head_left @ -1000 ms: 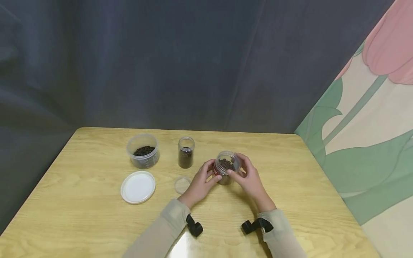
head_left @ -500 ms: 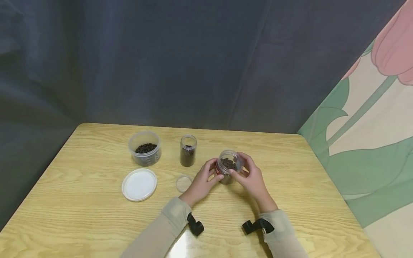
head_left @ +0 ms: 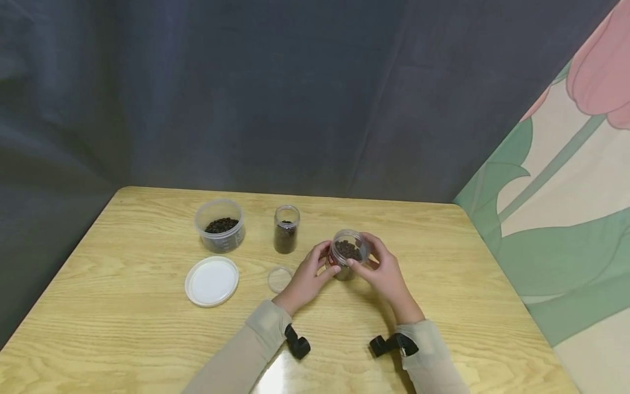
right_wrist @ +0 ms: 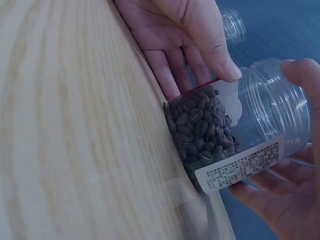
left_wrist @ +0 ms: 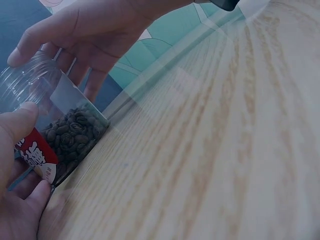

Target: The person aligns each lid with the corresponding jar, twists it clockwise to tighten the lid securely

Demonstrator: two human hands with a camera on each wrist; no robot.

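A clear screw-neck jar without a lid stands on the table, partly filled with coffee beans. My left hand holds its left side, with the thumb at the front. On the opposite side my right hand grips it near the rim, its thumb by the threaded neck. The left wrist view shows a red label beside the left fingers. In the right wrist view, a white printed label runs along the jar's side. Some fingers are hidden behind the jar.
A taller open jar of dark beans stands behind my left hand. Farther left are a plastic tub of dark beans and its white lid. A clear round lid lies beside my left wrist. Dark curtain hangs behind the table.
The head view has shifted slightly. Both hands keep the same hold on the jar, and nothing else has visibly moved.
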